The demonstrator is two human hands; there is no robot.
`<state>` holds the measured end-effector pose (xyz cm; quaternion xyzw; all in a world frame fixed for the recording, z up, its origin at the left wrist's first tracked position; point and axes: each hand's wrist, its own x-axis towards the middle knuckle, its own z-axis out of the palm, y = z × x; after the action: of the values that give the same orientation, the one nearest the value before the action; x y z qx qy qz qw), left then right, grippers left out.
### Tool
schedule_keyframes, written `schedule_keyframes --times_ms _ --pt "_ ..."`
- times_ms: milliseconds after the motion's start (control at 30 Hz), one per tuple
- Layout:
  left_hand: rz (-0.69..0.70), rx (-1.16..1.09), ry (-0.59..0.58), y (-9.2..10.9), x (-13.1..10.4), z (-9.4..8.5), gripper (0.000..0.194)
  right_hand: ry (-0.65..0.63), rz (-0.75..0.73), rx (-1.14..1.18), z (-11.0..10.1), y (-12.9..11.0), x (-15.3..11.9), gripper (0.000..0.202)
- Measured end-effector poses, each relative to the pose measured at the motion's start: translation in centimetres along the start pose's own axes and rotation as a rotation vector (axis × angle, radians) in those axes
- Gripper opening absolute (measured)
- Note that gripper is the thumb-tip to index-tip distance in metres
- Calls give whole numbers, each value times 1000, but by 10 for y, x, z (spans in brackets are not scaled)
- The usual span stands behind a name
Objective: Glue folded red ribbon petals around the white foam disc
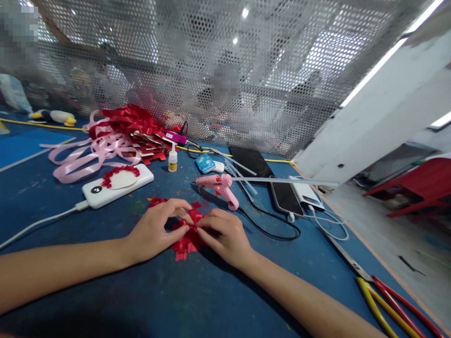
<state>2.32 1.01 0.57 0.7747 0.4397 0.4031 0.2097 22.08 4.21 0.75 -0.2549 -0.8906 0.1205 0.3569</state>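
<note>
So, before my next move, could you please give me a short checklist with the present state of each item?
1. Left hand on the glossy red ribbon pieces: ok, touching them.
2. Right hand on the same pieces: ok, touching too.
3. Pink plastic glue gun away from both hands: ok, lying apart beyond them.
4. Heat of the glue gun: cannot tell.
5. Long scissors with yellow and red handles away from both hands: ok, apart, at right.

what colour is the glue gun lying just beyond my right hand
The glue gun is pink, seen in the head view, the only one here.
</note>
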Motion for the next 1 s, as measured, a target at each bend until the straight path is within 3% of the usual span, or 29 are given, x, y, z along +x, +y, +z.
schedule_keyframes --times_ms 200,633,1000 --pt "62 99 23 -3 -3 1 25 -10 -19 -42 1 1 -1 14" --pt "371 375 27 -7 -3 0 15 -18 -66 -236 4 -8 -3 12" --pt "465 487 -8 -3 -3 1 13 13 -126 -445 7 -17 -3 17"
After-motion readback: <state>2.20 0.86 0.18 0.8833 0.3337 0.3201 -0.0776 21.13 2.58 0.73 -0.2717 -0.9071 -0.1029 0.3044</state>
